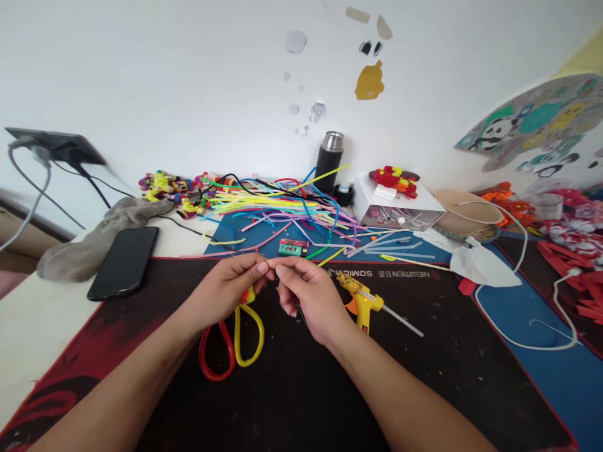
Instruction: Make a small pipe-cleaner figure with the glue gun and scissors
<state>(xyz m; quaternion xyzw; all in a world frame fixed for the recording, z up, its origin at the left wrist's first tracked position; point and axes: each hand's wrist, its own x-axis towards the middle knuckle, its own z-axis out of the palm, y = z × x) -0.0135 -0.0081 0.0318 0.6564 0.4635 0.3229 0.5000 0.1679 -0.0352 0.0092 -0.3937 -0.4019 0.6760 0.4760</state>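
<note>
Fingertips of my left hand [235,282] and my right hand [311,294] meet over the dark desk mat [282,389]. Both hands are closed in a pinch, and what lies between the fingertips is too small to make out. A thin dark strand seems to show under my right fingers. Below my left hand lie scissors with one red and one yellow loop handle [249,363]; a hand covers their upper part. A yellow glue gun [365,307] with a clear glue stick in its back rests just right of my right hand.
Behind the hands lies a pile of coloured pipe cleaners [268,201], with a small lighter-like item [291,247] before it. A black phone [123,263] is at left. A black thermos [330,160], white box [396,207], straw hat [466,210] and white cable [527,346] stand further back and right.
</note>
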